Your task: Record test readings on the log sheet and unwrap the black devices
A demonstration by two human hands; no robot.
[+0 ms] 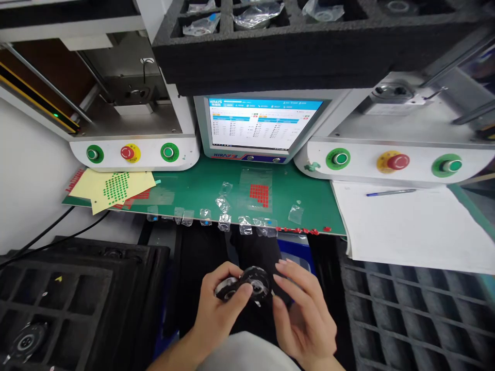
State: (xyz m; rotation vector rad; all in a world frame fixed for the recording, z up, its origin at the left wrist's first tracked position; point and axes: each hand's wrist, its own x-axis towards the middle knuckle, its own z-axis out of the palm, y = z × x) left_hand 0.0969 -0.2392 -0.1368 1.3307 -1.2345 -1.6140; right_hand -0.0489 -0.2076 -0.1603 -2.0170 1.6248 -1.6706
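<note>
My left hand [222,304] grips a round black part like a watch case [256,282], thumb across its face. A second round piece with a silvery rim [228,286] sits beside it in the same grip; whether the two are joined I cannot tell. Close to the part's right edge is my right hand [303,304], its fingers apart and nothing visible in them. Any touch between its fingertips and the part is hard to make out. Both hands are above my lap, in front of the green bench mat [193,190].
Clear film pieces [224,221] and red tabs [309,231] line the mat's front edge. Behind stand a screen [263,123] and red stop buttons [398,162]. Foam trays flank me, the left tray [77,273] holding a similar round part [27,340]. Another foam tray [270,62] overhangs the screen.
</note>
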